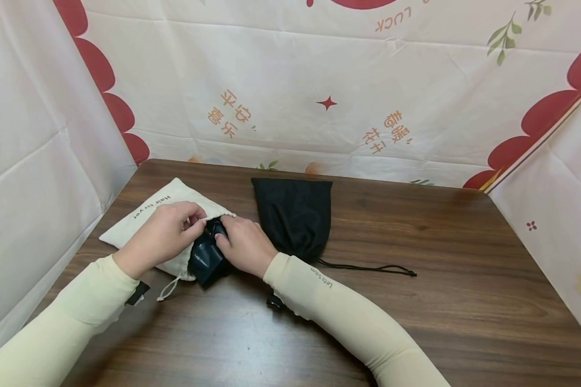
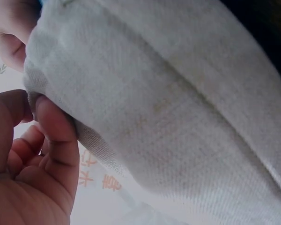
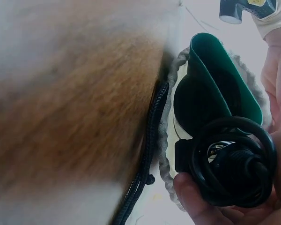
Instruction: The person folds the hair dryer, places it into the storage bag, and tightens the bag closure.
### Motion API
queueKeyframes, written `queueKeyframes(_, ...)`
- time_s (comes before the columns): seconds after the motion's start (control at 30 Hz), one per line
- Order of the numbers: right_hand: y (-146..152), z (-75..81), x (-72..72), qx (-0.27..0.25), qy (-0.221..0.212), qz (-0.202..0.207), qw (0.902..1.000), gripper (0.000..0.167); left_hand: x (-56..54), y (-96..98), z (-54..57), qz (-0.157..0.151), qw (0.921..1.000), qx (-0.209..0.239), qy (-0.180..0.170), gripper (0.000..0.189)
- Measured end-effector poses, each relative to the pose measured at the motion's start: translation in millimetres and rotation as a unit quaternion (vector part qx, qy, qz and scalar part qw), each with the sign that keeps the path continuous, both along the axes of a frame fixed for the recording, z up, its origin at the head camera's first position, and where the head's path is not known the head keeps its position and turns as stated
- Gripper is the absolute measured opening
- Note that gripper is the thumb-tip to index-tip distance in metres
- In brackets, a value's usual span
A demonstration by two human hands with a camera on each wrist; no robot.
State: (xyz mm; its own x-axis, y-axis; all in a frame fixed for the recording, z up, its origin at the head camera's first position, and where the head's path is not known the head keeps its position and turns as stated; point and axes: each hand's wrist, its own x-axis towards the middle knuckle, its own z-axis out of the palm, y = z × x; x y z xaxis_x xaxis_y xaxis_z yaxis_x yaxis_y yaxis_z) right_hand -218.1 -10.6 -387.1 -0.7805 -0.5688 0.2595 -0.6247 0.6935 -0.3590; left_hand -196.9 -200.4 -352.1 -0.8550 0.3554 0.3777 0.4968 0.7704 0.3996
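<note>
A dark hair dryer [image 1: 205,259] lies partly inside the mouth of a cream cloth bag [image 1: 179,191] printed "Hair Dryer", at the table's left. My left hand [image 1: 167,228] pinches the bag's rim between thumb and forefinger, which the left wrist view also shows on the pale cloth [image 2: 131,93]. On the dryer's near side, my right hand [image 1: 247,244] holds its coiled black cord [image 3: 267,150]. The wide nozzle [image 3: 203,89] shows beyond the cord in the right wrist view, with the bag's gathered rim around it. The rest of the dryer is hidden.
A black drawstring pouch [image 1: 295,215] lies flat just right of my right hand, its cord [image 1: 368,267] trailing right over the brown wooden table [image 1: 440,242]. The cream bag's drawstring [image 1: 169,290] hangs toward me. Printed curtains [image 1: 281,70] stand behind and at both sides.
</note>
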Motion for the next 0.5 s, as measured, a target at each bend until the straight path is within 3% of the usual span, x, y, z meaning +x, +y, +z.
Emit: queueKeyframes(0.5, -13, -2.3, -2.1, 0.019, -0.029, -0.002, 0.9994, 0.018, 3.4, 2.3, 2.8, -0.01, 0.9999, -0.001, -0.012, 0.005)
